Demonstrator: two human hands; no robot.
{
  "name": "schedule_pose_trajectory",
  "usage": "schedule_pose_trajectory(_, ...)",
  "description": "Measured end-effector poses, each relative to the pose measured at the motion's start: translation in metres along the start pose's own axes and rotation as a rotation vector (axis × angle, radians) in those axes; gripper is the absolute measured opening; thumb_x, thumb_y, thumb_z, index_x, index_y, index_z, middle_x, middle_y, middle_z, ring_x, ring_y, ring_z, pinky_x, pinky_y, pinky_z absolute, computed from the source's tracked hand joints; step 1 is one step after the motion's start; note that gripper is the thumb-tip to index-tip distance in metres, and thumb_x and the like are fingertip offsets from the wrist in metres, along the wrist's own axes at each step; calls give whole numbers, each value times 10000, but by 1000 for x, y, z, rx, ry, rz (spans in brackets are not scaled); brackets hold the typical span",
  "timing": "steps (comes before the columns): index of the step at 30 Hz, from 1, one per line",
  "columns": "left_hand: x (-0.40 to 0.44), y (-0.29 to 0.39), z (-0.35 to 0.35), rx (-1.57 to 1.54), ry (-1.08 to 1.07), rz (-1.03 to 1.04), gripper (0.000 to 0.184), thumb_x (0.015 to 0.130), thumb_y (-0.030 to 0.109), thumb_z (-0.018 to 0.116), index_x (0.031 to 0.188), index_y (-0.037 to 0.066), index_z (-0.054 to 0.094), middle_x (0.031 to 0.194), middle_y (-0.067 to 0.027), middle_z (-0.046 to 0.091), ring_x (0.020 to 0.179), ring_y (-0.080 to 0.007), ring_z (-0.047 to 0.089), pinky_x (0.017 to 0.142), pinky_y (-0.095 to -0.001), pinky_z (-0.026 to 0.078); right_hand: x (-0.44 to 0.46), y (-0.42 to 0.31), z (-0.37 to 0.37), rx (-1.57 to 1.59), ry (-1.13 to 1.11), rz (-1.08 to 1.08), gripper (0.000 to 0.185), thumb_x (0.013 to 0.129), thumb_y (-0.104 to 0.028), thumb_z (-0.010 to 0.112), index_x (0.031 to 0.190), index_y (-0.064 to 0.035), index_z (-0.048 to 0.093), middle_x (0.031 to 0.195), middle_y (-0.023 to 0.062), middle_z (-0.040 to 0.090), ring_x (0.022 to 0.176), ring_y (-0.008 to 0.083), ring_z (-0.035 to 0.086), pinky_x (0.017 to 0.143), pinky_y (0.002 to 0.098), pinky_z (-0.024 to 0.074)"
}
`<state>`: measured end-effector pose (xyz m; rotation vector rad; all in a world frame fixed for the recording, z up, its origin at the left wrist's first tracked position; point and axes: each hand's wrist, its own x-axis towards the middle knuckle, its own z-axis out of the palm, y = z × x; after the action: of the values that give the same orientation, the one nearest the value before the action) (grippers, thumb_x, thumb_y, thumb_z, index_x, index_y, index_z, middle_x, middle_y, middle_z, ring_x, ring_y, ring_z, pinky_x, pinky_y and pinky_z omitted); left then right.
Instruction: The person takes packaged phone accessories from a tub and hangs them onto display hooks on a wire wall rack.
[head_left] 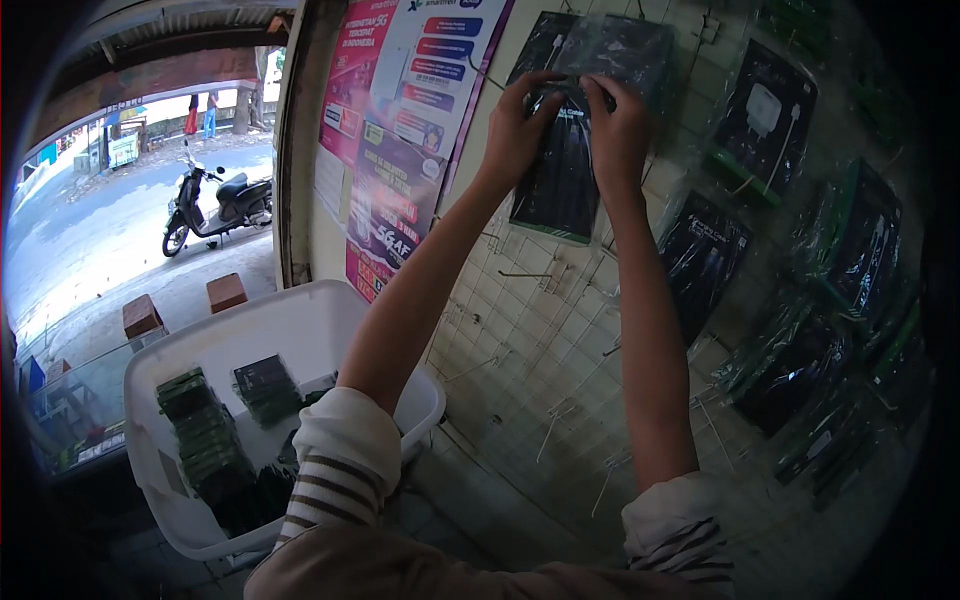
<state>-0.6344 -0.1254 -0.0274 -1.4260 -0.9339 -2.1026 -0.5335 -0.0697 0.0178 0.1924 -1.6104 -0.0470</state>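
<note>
Both hands are raised to a wire grid on the wall. Between them hangs a dark packet in clear plastic, with "Cable" partly readable near its top and a green lower edge. My left hand pinches the packet's top edge from the left. My right hand grips the same edge from the right, its fingertips close to the left ones. Other plastic-wrapped dark packets hang right behind and above the hands. Whether a hook passes through the held packet is hidden by my fingers.
Bare metal hooks stick out of the grid below. More packets hang at the right. At lower left, a white plastic tub holds stacks of dark green packets. Posters cover the wall beside an opening; outside stands a motor scooter.
</note>
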Motion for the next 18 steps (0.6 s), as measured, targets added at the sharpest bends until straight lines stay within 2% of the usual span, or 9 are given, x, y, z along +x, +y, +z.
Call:
schedule_pose_trajectory(2, -1, 2, -1, 167, 41, -13, 276, 835, 161, 584, 1098, 74, 585, 1071, -100, 588, 969, -187, 549, 843, -287, 413, 0, 0, 0, -6, -2, -26, 151, 832, -109, 562, 875, 13, 639, 805, 158, 604, 737, 297, 602, 674, 353, 458)
schedule_pose_trajectory(3, -2, 7, 1, 167, 39, -13, 276, 835, 161, 584, 1098, 74, 585, 1071, -100, 588, 969, -187, 549, 843, -287, 413, -1, 0, -1, -14, -5, -52, 148, 835, -105, 557, 875, 11, 639, 800, 157, 599, 731, 301, 598, 671, 358, 457)
schedule_pose_trajectory(5, -5, 16, 3, 237, 84, 66, 256, 817, 168, 593, 1062, 99, 623, 1069, -130, 587, 1007, -253, 544, 870, -326, 408, -1, 2, -3, -28, -8, -62, 148, 838, -99, 549, 880, 13, 636, 801, 157, 592, 736, 301, 594, 671, 360, 456)
schedule_pose_trajectory(6, -5, 14, 4, 238, 84, 65, 256, 817, 168, 593, 1062, 99, 623, 1069, -130, 587, 1007, -253, 544, 870, -326, 408, -2, 2, -3, -43, -13, -74, 148, 842, -93, 541, 884, 15, 632, 801, 157, 586, 740, 302, 591, 670, 361, 455)
schedule_pose_trajectory(8, -7, 10, 9, 259, 153, 178, 224, 779, 142, 623, 994, 92, 657, 1032, -177, 559, 933, -317, 563, 814, -378, 440, -6, 2, -5, -61, -27, -43, 149, 844, -90, 536, 890, 19, 627, 813, 160, 580, 761, 304, 583, 686, 363, 451)
schedule_pose_trajectory(10, -12, 9, 10, 335, 135, 185, 223, 776, 145, 627, 989, 90, 659, 1052, -182, 547, 937, -325, 561, 816, -384, 441, -12, 4, -7, -79, -39, -12, 151, 846, -87, 532, 896, 23, 622, 824, 163, 575, 781, 306, 576, 702, 364, 448)
schedule_pose_trajectory(12, -20, -4, 15, 432, 62, 155, 225, 770, 153, 637, 984, 92, 664, 1106, -188, 508, 930, -340, 560, 819, -392, 442, -24, 15, -10, -213, -168, 72, 158, 848, -73, 522, 924, 28, 616, 867, 160, 566, 847, 305, 556, 749, 372, 437)
schedule_pose_trajectory(14, -30, -19, 29, 414, 69, 195, 223, 774, 143, 632, 990, 97, 663, 1099, -174, 492, 881, -325, 573, 807, -385, 446, -43, 25, -12, -194, -122, 100, 163, 845, -61, 518, 944, 27, 612, 895, 155, 557, 881, 302, 540, 775, 375, 429)
schedule_pose_trajectory(18, -40, -36, 50, 327, 48, 94, 312, 784, 93, 611, 1094, 123, 607, 1118, -157, 445, 807, -292, 581, 745, -371, 472, -60, 42, -4, -246, -27, 131, 198, 832, -20, 508, 1005, 20, 597, 970, 140, 528, 960, 288, 500, 834, 377, 416)
